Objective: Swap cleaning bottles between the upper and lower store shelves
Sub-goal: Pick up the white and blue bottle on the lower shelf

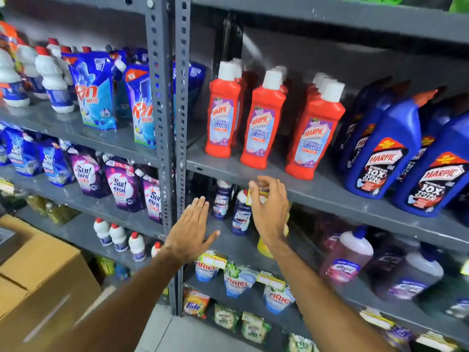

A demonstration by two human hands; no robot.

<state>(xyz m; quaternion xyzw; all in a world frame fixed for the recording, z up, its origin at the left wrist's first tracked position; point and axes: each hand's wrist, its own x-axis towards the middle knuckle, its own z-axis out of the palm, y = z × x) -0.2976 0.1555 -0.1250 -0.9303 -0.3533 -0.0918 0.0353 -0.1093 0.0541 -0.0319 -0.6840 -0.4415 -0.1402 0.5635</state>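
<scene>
Both hands empty: left hand flat, right hand loosely curled. Grip the Domex bottle just beyond by its body, clearing the shelf edge above.

head camera looks forward and down, close to the grey shelves, angled leftward.

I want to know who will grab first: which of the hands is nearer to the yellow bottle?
Right. The right hand is directly in front of the yellow bottle, overlapping it; the left hand is open, off to its left.
</scene>
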